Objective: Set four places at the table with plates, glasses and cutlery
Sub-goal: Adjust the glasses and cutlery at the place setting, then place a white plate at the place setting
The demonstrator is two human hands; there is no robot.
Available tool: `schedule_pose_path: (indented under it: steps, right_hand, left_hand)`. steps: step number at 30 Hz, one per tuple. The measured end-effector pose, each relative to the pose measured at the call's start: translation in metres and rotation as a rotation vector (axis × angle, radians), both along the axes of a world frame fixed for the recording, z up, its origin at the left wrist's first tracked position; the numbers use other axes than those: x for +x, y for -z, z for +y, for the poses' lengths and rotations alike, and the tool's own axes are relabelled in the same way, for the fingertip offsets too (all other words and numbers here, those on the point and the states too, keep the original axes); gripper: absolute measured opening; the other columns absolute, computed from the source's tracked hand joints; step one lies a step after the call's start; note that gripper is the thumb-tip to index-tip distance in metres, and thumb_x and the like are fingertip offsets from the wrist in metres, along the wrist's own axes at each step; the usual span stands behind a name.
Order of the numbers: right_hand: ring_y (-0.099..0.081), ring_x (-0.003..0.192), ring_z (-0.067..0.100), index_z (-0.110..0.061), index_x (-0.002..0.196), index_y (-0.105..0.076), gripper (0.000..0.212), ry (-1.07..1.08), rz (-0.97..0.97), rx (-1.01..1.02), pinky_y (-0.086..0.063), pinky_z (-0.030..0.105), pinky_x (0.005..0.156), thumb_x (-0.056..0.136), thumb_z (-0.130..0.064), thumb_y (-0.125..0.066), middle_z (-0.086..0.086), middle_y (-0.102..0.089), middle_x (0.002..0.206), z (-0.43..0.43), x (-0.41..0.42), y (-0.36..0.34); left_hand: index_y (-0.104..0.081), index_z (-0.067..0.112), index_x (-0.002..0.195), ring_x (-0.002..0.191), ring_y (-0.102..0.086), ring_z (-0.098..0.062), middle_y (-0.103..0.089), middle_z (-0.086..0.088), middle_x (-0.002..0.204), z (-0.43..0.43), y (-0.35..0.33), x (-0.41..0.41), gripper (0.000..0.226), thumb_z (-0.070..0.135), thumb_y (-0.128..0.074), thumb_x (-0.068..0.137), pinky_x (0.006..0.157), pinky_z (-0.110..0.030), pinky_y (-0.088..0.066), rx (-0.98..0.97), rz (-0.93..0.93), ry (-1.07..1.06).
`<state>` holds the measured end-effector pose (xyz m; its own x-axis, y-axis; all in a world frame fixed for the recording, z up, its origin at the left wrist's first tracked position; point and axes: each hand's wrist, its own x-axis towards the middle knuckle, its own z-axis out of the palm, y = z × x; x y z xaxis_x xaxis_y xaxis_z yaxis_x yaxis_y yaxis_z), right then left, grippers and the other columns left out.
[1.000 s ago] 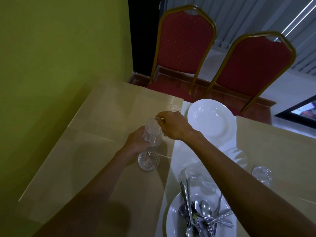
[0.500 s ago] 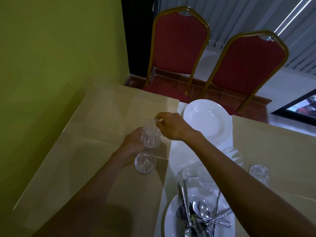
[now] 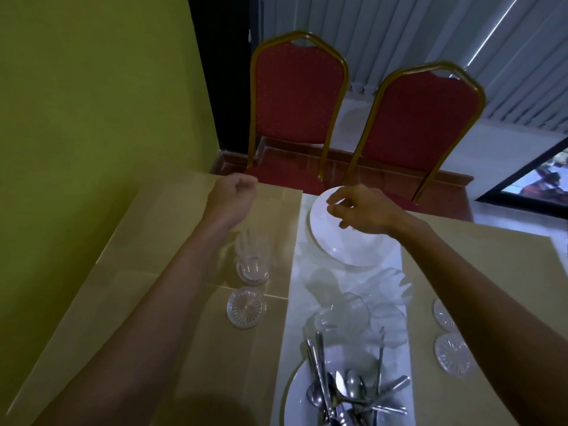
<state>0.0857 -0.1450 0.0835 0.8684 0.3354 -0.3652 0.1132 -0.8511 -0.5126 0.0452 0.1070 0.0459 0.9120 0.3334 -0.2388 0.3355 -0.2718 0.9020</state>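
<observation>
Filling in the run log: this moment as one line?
glass: upright on left placemat | left hand: curled, empty | right hand: loose, empty, over white plate | cutlery: piled on near plate

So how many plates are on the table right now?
2. The far plate lies at the far end of the white runner, below the right hand; the near plate sits at the near edge, holding cutlery. Any stacked beneath would be hidden.

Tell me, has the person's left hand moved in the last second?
Yes. The left hand has let go of the glass and moved away from the bare coaster, toward the red chair by the wall.
</observation>
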Motion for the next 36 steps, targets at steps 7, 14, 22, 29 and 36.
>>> schedule_pose_path:
  steps: [7, 14, 22, 29, 36]
  right_hand:
    - [-0.074, 0.077, 0.019, -0.013, 0.122, -0.067, 0.03, 0.181, 0.091, -0.072, -0.057, 0.027, 0.064, 0.095, -0.026, -0.064, 0.012, -0.076, 0.1, -0.084, 0.038, 0.043]
    - [-0.058, 0.118, 0.031, -0.003, 0.132, -0.056, 0.05, 0.288, 0.057, -0.283, -0.046, 0.033, 0.088, 0.094, -0.035, -0.063, 0.015, -0.06, 0.132, -0.138, 0.054, 0.106]
    - [-0.066, 0.102, 0.04, -0.003, 0.129, -0.043, 0.065, 0.568, 0.103, -0.165, -0.06, 0.049, 0.085, 0.075, -0.016, -0.075, 0.019, -0.056, 0.122, -0.134, 0.059, 0.147]
    - [-0.063, 0.064, 0.023, 0.001, 0.104, -0.061, 0.035, 0.677, 0.225, 0.066, -0.059, 0.035, 0.053, 0.077, -0.011, -0.08, 0.013, -0.063, 0.086, -0.137, 0.057, 0.142]
    - [-0.051, 0.05, 0.019, 0.001, 0.067, -0.061, 0.028, 0.62, 0.25, 0.176, -0.046, 0.023, 0.041, 0.081, -0.01, -0.082, 0.012, -0.056, 0.066, -0.122, 0.085, 0.097]
  left_hand:
    - [-0.066, 0.024, 0.119, 0.106, -0.061, -0.012, -0.066, 0.006, 0.118, -0.104, 0.012, 0.024, 0.03, 0.022, -0.061, 0.089, 0.09, -0.028, -0.05, 0.038, 0.07, 0.241]
    - [-0.043, 0.009, 0.14, 0.115, -0.057, -0.032, -0.055, -0.012, 0.134, -0.152, 0.071, 0.036, 0.055, 0.016, -0.056, 0.087, 0.085, -0.036, -0.05, 0.144, 0.376, 0.184]
    - [-0.053, 0.007, 0.128, 0.09, -0.054, -0.025, -0.06, -0.01, 0.122, -0.17, 0.082, 0.049, 0.043, 0.023, -0.057, 0.089, 0.07, -0.031, -0.042, 0.215, 0.351, 0.076]
    - [-0.057, 0.004, 0.124, 0.09, -0.058, -0.028, -0.064, -0.014, 0.119, -0.163, 0.078, 0.053, 0.042, 0.025, -0.06, 0.087, 0.071, -0.032, -0.048, 0.183, 0.386, 0.006]
    - [-0.065, -0.004, 0.109, 0.092, -0.067, -0.03, -0.068, -0.018, 0.108, -0.105, 0.038, 0.08, 0.032, 0.007, -0.063, 0.078, 0.064, -0.036, -0.062, -0.004, 0.291, 0.001]
